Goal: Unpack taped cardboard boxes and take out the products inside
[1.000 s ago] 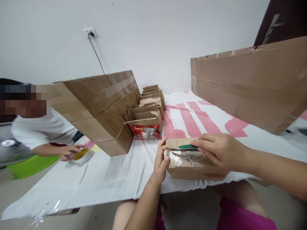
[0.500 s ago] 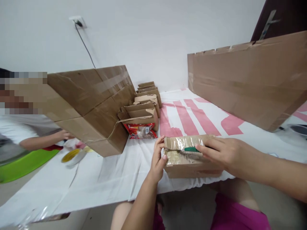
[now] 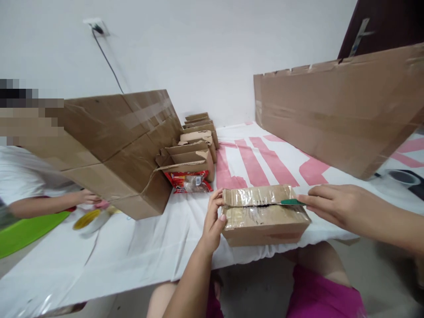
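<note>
Dragged from mid-seam to the 3 o'clock end of the small cardboard box: green tool, pinched in right hand. Left hand clamped on its 9 o'clock end. Box lying at 6 o'clock on white sheet, top seam parted. Red packet at box's 11 o'clock.

No words or numbers can be read. The red packet carries a white barcode label and print too small to make out. Broad pink strokes on the white sheet may be letters, cut off. The taped box shows no legible print.
</note>
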Demonstrator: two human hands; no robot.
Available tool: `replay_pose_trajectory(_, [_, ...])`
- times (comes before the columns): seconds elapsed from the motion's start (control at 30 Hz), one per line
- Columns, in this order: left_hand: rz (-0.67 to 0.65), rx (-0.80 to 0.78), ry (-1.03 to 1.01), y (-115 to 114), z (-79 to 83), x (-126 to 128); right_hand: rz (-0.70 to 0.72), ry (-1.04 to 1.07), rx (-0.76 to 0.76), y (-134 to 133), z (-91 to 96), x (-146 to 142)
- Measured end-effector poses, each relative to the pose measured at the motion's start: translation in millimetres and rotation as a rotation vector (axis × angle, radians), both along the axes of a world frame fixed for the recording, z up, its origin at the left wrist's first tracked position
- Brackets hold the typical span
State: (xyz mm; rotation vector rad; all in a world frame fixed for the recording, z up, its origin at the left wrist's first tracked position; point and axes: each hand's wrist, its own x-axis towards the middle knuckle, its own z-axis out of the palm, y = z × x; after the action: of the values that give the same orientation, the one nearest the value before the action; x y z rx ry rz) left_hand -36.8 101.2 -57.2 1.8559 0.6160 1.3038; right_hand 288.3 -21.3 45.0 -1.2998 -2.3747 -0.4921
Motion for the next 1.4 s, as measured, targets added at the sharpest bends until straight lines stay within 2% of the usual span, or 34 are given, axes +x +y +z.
replay_pose_trajectory(0.1, [-0.005,0.022,0.027,1,-0.3,0,-0.007,-0.071,-0.044,-5,0.0,19])
replay_pose_trajectory(0.27, [-0.013,0.025,0.068,1,2.1,-1,-0.036,0.053,-0.022,-17,3.3,39])
replay_pose_trajectory(0.37, [-0.024,-0.003,0.085,-1,4.5,-1,-0.074,0.143,-0.02,-22,-1.9,46])
replay_pose_trajectory(0.53, [-0.044,-0.063,0.056,-2,4.8,-2,-0.163,0.35,-0.062,-25,-27.2,52])
replay_pose_trajectory(0.73, [-0.078,-0.105,0.015,-4,4.4,-2,-0.33,0.861,-0.183,-30,-61.4,55])
replay_pose_trajectory(0.8, [-0.076,-0.095,0.008,-4,4.3,-2,-0.362,0.938,-0.18,-31,-70.1,59])
replay_pose_trajectory(0.9, [-0.074,-0.082,0.017,-5,4.1,-1,-0.411,0.895,-0.166,-30,-86.0,70])
replay_pose_trajectory(1.03, [-0.06,-0.081,0.025,-6,4.7,-1,-0.472,0.589,-0.121,-23,-118.2,79])
replay_pose_trajectory(1.17, [-0.047,-0.074,0.033,-7,5.1,-2,-0.469,0.392,-0.187,-10,-143.0,80])
replay_pose_trajectory(1.27, [-0.044,-0.076,0.027,-6,4.1,-2,-0.429,0.336,-0.159,-1,-133.0,74])
replay_pose_trajectory(1.4, [-0.055,-0.064,0.019,-6,3.1,-1,-0.287,0.353,0.064,6,-79.5,40])
